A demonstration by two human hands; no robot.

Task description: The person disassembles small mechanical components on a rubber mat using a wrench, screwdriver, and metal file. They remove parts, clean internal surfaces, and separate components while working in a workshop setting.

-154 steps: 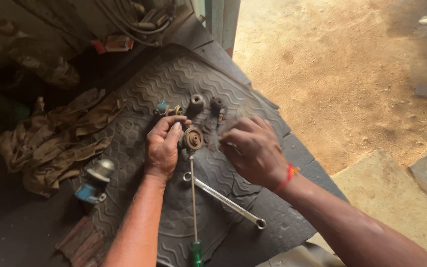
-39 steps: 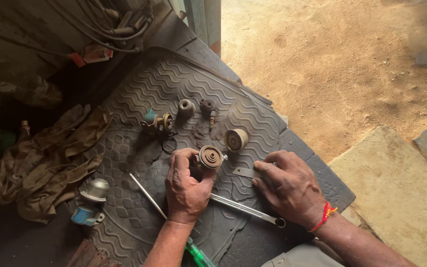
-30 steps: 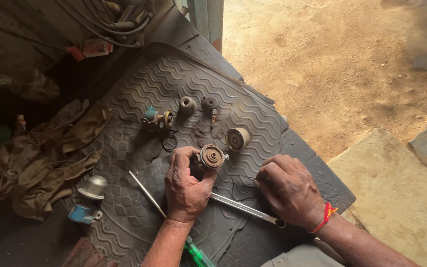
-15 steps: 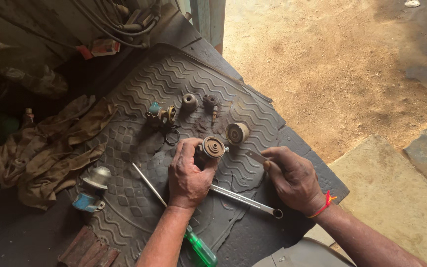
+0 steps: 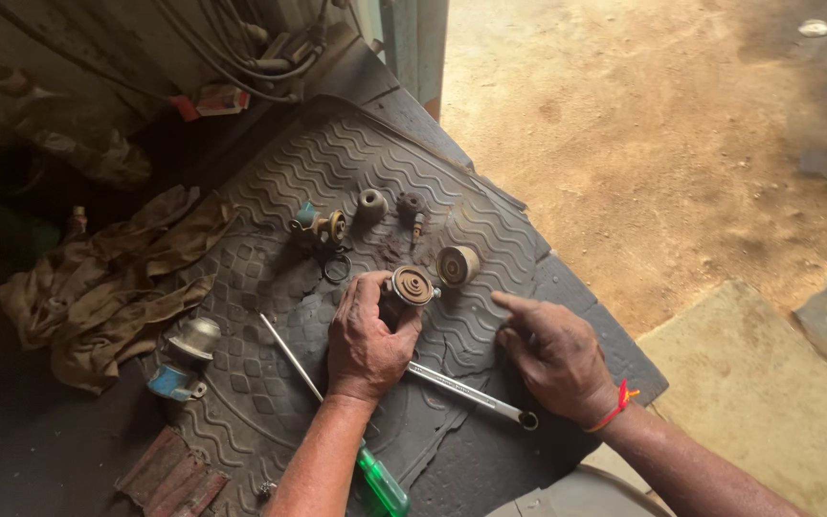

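The left hand (image 5: 368, 340) grips a rusty round part (image 5: 413, 285) upright over the rubber mat (image 5: 356, 163); the right hand (image 5: 555, 354) rests loosely spread, empty, beside a wrench (image 5: 471, 393). Disassembly looks well along — small pieces (image 5: 370, 206) lie scattered just beyond.

Right hand opens and moves off the spanner

The right hand (image 5: 555, 356), closed over the spanner (image 5: 471, 393) a second ago, now hovers with fingers spread, forefinger pointing toward the small cylinder (image 5: 458, 265).
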